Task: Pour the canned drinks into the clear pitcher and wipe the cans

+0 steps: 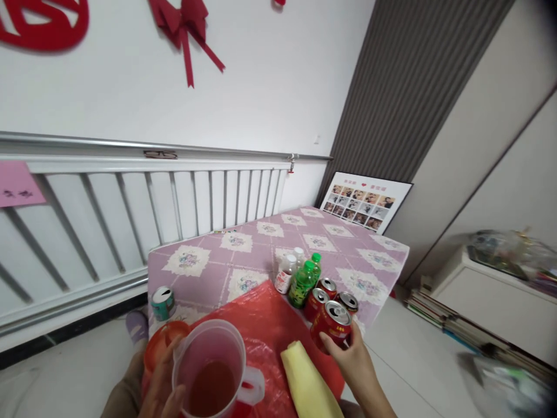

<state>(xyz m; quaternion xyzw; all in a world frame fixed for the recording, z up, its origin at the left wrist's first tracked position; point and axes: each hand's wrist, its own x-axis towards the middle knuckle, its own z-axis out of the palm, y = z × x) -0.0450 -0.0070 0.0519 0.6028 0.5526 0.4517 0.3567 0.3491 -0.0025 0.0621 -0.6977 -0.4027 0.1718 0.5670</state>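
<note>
My left hand [163, 386] is wrapped round the left side of a translucent plastic jug [210, 360], which holds some reddish-brown liquid and has its handle to the right. Behind it sits an orange-red bowl [163, 342]. My right hand [348, 354] grips a red can [331, 324] at the table's right front. More red cans [317, 303] stand just behind that one. Beside them are green bottles [301, 284] and white-capped bottles [285, 276]. A pale yellow object [310, 383] lies between my hands on a red plastic sheet [261, 325].
A teal can [162, 303] stands at the left edge of the table with a purple floral cloth [278, 232]. Behind are a white radiator [183, 203] and a leaning photo board [365, 203]. A white cabinet [500, 296] stands at the right.
</note>
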